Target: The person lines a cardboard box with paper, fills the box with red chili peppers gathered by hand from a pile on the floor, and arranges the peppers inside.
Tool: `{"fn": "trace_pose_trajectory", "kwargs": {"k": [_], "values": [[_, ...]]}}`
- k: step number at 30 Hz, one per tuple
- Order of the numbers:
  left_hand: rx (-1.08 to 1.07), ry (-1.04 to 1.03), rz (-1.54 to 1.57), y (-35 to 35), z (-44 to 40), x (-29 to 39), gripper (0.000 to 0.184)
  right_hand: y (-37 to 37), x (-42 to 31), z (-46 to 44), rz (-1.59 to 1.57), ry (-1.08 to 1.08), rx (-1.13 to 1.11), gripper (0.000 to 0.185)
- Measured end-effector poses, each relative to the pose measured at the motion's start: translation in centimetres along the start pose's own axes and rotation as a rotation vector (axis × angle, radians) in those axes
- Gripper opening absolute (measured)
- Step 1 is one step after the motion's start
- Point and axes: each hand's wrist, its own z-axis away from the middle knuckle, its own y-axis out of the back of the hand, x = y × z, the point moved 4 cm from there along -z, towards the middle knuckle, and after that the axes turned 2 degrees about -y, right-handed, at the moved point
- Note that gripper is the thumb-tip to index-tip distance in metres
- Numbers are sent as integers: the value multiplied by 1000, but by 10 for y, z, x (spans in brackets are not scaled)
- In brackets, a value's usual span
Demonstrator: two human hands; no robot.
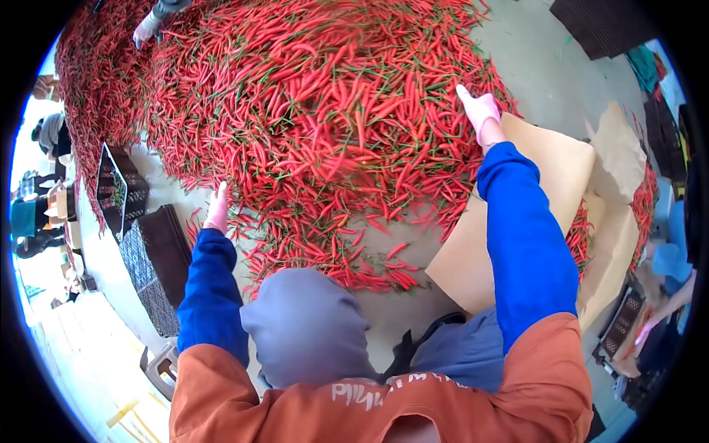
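A wide heap of red chilli peppers (317, 96) with green stems covers the floor in front of me. My left hand (217, 208), in a pale pink glove, is at the heap's near left edge, its fingers stretched forward and nothing seen in it. My right hand (481, 112), gloved alike, reaches out over the heap's right edge, beside a sheet of brown paper (543, 159). Its thumb sticks out and I see nothing held. Between the two hands, some chillies are smeared by motion.
Black plastic crates (166, 247) stand on the left. A paper-lined container with chillies (580, 240) is at my right. Stacked dark crates (602, 26) lie at the upper right. A co-worker's gloved hand (148, 28) touches the heap at the upper left. Other people (44, 214) are further left.
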Motion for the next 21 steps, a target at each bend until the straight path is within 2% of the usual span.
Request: {"fn": "trace_pose_trajectory", "kwargs": {"k": [1,2,4,5,7,9,10,11,13,14,17,18,19,21], "values": [[-52,74,127,-14,1,-11,83,5,3,4,25,4,-6,95],[-37,-6,188,-28,-6,-10,82,10,6,4,-36,-29,-69,96],[53,-117,332,-69,13,39,80,6,8,-5,-24,-14,-104,99],[24,-149,305,-88,48,86,79,-7,12,-15,-39,19,-106,100],[-91,-332,386,-102,39,90,77,-20,-11,3,-140,126,-265,103],[-222,-449,374,-114,61,96,76,-35,-17,4,-53,122,-217,101],[-270,-377,440,-118,65,94,78,-37,-21,18,-216,106,-277,100],[-263,-341,463,-123,59,87,79,-35,-24,33,-481,65,-489,98],[-251,-266,506,-129,47,79,81,-33,-20,59,-712,84,-478,94],[-317,-232,547,-128,46,79,83,-38,6,28,-524,82,-374,92],[-414,-203,613,-125,48,87,84,-38,-30,46,-576,146,-599,91],[-483,-251,601,-127,47,87,84,-47,-26,34,-580,109,-528,89],[-519,-209,600,-129,61,97,86,-51,-31,35,-582,71,-456,87],[-540,-265,574,-138,73,104,89,-42,-32,65,-665,-36,-645,94]]}}
